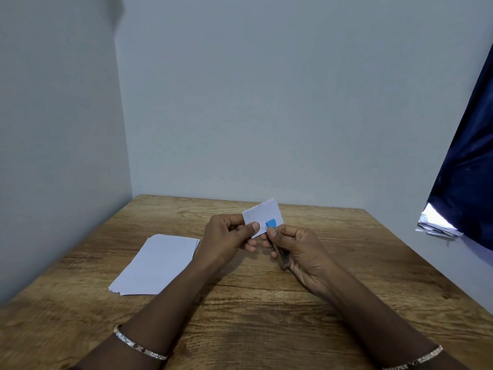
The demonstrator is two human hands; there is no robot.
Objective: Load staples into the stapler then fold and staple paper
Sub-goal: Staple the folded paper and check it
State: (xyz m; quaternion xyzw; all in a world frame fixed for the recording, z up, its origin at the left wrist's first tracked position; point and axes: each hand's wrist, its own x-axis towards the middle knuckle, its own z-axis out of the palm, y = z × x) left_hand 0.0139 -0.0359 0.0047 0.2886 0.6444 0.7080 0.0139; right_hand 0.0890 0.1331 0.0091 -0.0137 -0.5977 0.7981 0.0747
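A small folded white paper (262,213) is held up above the wooden table (346,276). My left hand (226,240) pinches its lower left edge between thumb and fingers. My right hand (298,249) grips a small stapler (276,244) with a blue tip and a dark metal body. The blue tip lies over the paper's lower right part, and the thumb presses just below it. The stapler's lower end pokes out under my fingers. A stack of white paper sheets (157,264) lies flat on the table to the left of my left forearm.
Pale walls close the table at the back and the left. A dark blue curtain (469,161) hangs at the right, with a bundle of papers (437,225) below its edge. Both wrists wear bracelets.
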